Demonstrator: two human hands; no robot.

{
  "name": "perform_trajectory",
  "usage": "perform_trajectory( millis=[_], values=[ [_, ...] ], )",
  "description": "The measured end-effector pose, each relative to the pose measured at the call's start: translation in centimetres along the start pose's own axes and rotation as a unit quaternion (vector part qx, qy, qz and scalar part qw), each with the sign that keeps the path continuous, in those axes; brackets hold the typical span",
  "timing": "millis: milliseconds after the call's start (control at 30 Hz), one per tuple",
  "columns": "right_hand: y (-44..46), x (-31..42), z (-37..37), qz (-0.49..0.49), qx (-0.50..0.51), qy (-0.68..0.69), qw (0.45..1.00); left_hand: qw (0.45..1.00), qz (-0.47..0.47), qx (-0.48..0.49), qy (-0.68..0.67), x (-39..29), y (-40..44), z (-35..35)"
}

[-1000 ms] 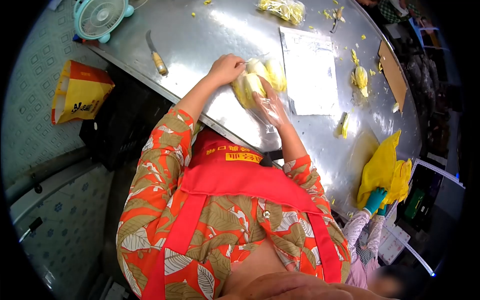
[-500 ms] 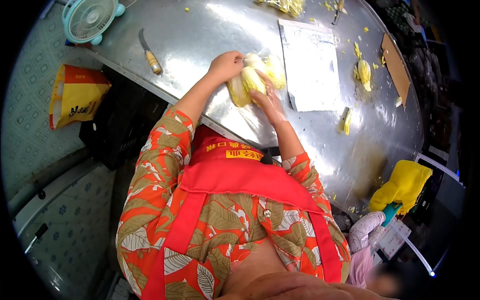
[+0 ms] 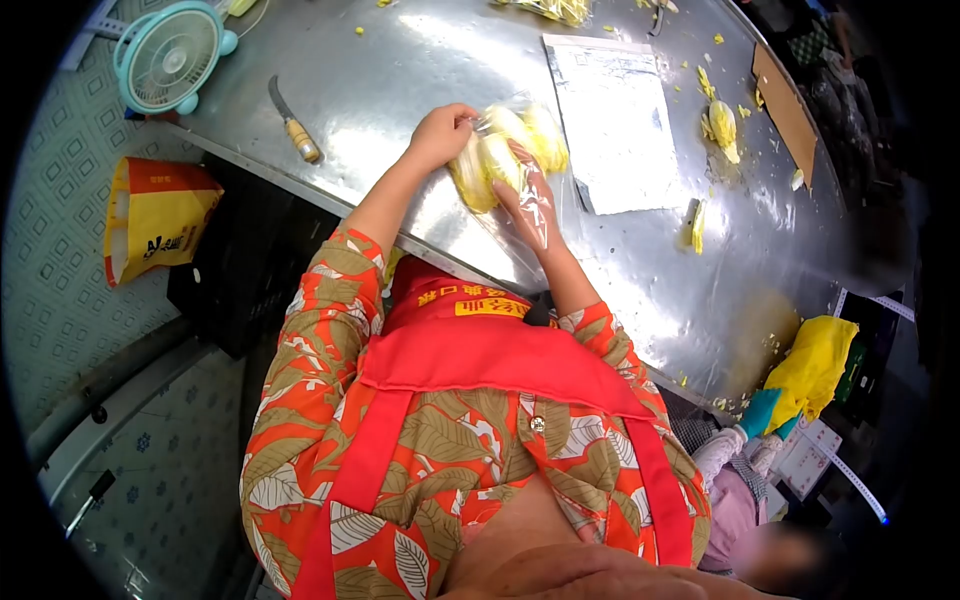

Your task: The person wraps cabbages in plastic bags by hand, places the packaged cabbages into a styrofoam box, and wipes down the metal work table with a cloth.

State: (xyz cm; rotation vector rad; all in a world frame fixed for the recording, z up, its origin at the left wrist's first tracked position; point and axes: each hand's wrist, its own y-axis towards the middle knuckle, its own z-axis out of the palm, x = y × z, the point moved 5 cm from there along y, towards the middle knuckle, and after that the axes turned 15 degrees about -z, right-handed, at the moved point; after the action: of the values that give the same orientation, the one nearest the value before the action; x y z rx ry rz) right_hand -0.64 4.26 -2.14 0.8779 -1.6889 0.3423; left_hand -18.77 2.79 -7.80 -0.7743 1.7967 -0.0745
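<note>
Several pale-yellow napa cabbage hearts (image 3: 497, 160) lie together at the table edge in front of me, within a clear plastic bag (image 3: 550, 195). My left hand (image 3: 443, 135) is closed at the bag's left rim, its fingers pinching the film by the cabbages. My right hand (image 3: 530, 205) is inside the bag, with shiny film over its back and wrist. Its fingers curve around the right side of the nearest cabbage heart; some fingertips are hidden.
On the metal table (image 3: 400, 80) are a hooked knife (image 3: 292, 120), a white sheet (image 3: 615, 125), a loose cabbage heart (image 3: 722, 130), leaf scraps (image 3: 697, 227) and a cardboard strip (image 3: 783, 110). A fan (image 3: 172, 60) stands at left. A co-worker's teal-gloved hand (image 3: 762, 410) holds a yellow cloth-like item (image 3: 815, 365).
My right hand has gone deeper into the bag, and film now covers its back. My left hand stays at the rim. The co-worker's gloves and yellow item have shifted.
</note>
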Motion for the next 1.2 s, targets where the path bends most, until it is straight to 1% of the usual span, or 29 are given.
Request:
perform_trajectory(
  millis=[67,100,133,167,200,233,300,333,367,400,433,467,500,533,567,600,700,767,800,833,867,900,933,967,1000,1033,1067,1133,1200],
  values=[
    [-0.5,-1.3,-0.5,0.092,-0.014,0.176,0.980,1.000,0.009,-0.008,0.022,-0.3,-0.4,0.0],
    [-0.9,-2.2,-0.6,0.169,-0.003,0.271,0.948,1.000,0.010,-0.008,0.023,-0.7,-0.6,-0.1],
    [-0.9,-2.3,-0.6,0.166,-0.004,0.270,0.948,0.999,-0.017,0.002,0.031,-0.9,-0.7,-0.2],
    [-1.0,-2.1,-0.8,0.141,0.018,0.207,0.968,0.998,-0.044,0.010,0.038,-1.2,-0.7,-0.3],
    [-1.2,-1.8,-0.9,0.116,0.041,0.144,0.982,0.998,-0.043,0.010,0.038,-1.4,-0.7,-0.2],
    [-1.1,-1.0,-0.7,0.043,0.056,0.103,0.992,0.998,-0.057,0.016,0.034,-1.4,-0.6,-0.1],
    [-1.1,0.6,-0.4,0.032,0.064,0.066,0.995,0.997,-0.070,0.027,0.034,-1.6,-0.5,0.1],
    [-1.0,1.1,-0.2,0.020,0.073,0.027,0.997,0.994,-0.076,0.024,0.076,-1.9,-0.4,0.2],
    [-1.0,1.4,0.0,-0.001,0.078,0.041,0.996,0.990,-0.080,0.021,0.117,-2.2,-0.1,0.3],
    [-0.6,1.8,0.3,-0.035,0.078,0.031,0.996,0.993,-0.063,0.024,0.094,-2.0,0.0,0.2],
    [-0.4,1.9,0.5,-0.003,0.103,-0.025,0.994,0.996,-0.039,0.035,0.074,-1.4,0.1,0.0],
    [-0.3,1.1,1.3,-0.043,0.083,-0.048,0.994,0.998,0.000,0.069,0.001,-0.2,0.0,-0.1],
    [-0.8,1.4,1.0,0.061,0.123,-0.105,0.985,0.995,0.014,0.090,-0.034,-1.4,-0.9,0.2],
    [-1.3,0.5,1.2,0.035,0.114,-0.034,0.992,0.990,0.009,0.110,-0.088,0.1,0.2,0.4],
    [-1.7,-0.7,1.4,0.013,0.079,-0.010,0.997,0.984,-0.027,0.125,-0.122,0.0,0.1,0.4],
    [-1.0,-1.3,1.4,-0.008,0.070,0.041,0.997,0.990,-0.039,0.113,-0.070,-0.7,0.3,0.3],
    [-0.3,0.4,0.4,-0.015,0.045,0.034,0.998,0.992,-0.067,0.100,-0.025,-1.3,1.1,-0.2],
    [-1.7,0.2,1.4,0.097,0.109,-0.028,0.989,0.991,-0.065,0.111,-0.027,-1.1,0.9,-0.2],
    [-1.7,-1.0,1.5,-0.045,0.046,-0.019,0.998,0.990,-0.070,0.118,-0.032,-1.1,0.7,0.0],
    [-2.1,-3.0,1.6,-0.074,0.038,-0.070,0.994,0.989,-0.048,0.131,-0.038,-1.0,0.6,0.4],
    [-2.4,-2.2,0.7,0.090,0.050,0.139,0.985,0.985,-0.049,0.154,-0.063,-1.5,-0.4,0.8],
    [-2.7,-4.0,1.0,0.127,0.034,0.257,0.957,0.982,-0.050,0.153,-0.102,-1.8,-1.1,0.9],
    [-2.9,-4.3,1.3,0.138,-0.023,0.292,0.946,0.979,-0.070,0.154,-0.113,-2.5,-2.0,0.6],
    [-2.5,-2.6,0.8,0.123,-0.029,0.333,0.934,0.973,-0.076,0.167,-0.139,-1.8,-1.6,0.6],
    [-2.6,-3.4,1.1,0.086,-0.016,0.273,0.958,0.974,-0.084,0.162,-0.133,-2.2,-2.2,0.3],
    [-2.2,-1.7,0.7,0.093,0.010,0.252,0.963,0.972,-0.097,0.161,-0.139,-1.4,-2.1,0.2],
    [-1.8,-0.6,0.2,0.082,0.000,0.240,0.967,0.970,-0.097,0.168,-0.149,-1.1,-1.7,0.2],
    [-1.3,-0.1,-0.5,0.061,-0.001,0.147,0.987,0.969,-0.092,0.167,-0.155,-1.5,-1.9,0.1],
    [-1.4,0.1,-1.3,0.076,0.019,0.110,0.991,0.968,-0.089,0.176,-0.157,-1.6,-2.0,0.4]
  ],
)
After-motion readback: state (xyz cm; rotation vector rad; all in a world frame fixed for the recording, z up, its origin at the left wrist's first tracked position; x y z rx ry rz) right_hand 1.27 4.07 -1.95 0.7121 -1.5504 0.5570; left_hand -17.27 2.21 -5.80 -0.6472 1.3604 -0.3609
